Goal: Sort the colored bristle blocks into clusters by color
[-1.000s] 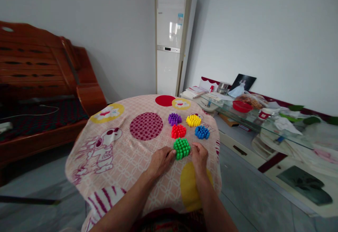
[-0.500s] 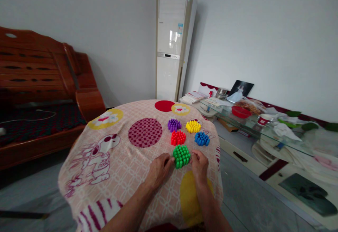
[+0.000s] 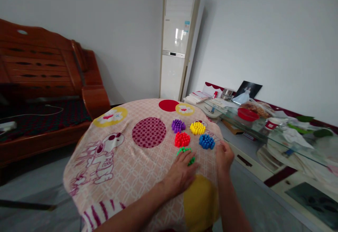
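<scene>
Low in the centre of the frame, the left hand (image 3: 179,174) is lying over the green cluster (image 3: 183,150), its fingers stretching out and slightly parting, covering the knobbed pieces rather than clasping them; green is showing beyond and between the fingers. At centre right, the right hand (image 3: 224,156) is hovering by the edge of the patterned cloth (image 3: 126,170), fingers curling in toward the thumb; whether they are pinching anything I cannot tell.

Just beyond, left of the right hand, the blue cluster (image 3: 206,141) is sitting apart from it. The red cluster (image 3: 182,139) is lying just past the green one, with the yellow cluster (image 3: 198,128) and purple cluster (image 3: 178,126) standing farther back. A wooden bench (image 3: 39,62) is filling the left, and a tall white unit (image 3: 175,45) is standing at upper centre.
</scene>
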Demonstrator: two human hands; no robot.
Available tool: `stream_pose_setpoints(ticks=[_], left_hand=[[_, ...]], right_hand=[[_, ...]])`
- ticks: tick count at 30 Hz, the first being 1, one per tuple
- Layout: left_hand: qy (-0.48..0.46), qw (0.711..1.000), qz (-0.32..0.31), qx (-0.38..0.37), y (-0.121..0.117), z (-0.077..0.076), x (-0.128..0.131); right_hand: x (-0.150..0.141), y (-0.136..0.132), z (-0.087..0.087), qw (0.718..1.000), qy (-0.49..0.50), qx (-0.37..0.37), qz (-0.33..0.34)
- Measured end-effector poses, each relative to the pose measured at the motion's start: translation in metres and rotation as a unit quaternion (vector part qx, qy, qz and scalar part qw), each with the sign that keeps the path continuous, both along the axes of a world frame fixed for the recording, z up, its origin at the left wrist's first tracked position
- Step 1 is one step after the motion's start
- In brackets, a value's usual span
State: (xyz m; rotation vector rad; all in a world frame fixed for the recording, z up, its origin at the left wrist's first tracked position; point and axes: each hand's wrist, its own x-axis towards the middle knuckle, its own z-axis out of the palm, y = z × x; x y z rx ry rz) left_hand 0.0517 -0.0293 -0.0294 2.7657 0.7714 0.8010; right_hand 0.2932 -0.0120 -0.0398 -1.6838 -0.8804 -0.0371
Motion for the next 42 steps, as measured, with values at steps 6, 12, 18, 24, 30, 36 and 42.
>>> stream_pose_setpoints(ticks=[6, 12, 18, 24, 30, 36, 42], left_hand=[[0.092, 0.994, 0.049, -0.018, 0.031, -0.005, 0.013], [0.046, 0.972, 0.219, -0.064, 0.083, 0.005, -0.038], [-0.015, 0.935, 0.334, -0.119, 0.156, 0.006, -0.105], [-0.094, 0.904, 0.391, -0.147, 0.208, 0.006, -0.134], [-0.122, 0.893, 0.405, -0.155, 0.222, -0.001, -0.139], [-0.091, 0.887, 0.418, -0.172, 0.223, 0.002, -0.139], [-0.130, 0.890, 0.369, -0.233, 0.226, 0.000, -0.135]], right_hand=[[0.013, 0.055, 0.008, 0.991, -0.013, -0.113, 0.065], [-0.073, 0.096, 0.001, 0.965, 0.024, -0.102, 0.239], [-0.162, 0.121, 0.009, 0.887, 0.122, -0.121, 0.428], [-0.169, 0.132, 0.036, 0.833, 0.102, -0.086, 0.537], [-0.029, 0.147, 0.045, 0.988, -0.122, -0.093, 0.027], [0.013, 0.172, 0.025, 0.951, -0.113, -0.267, 0.106], [-0.071, 0.196, 0.024, 0.871, 0.075, -0.184, 0.449]])
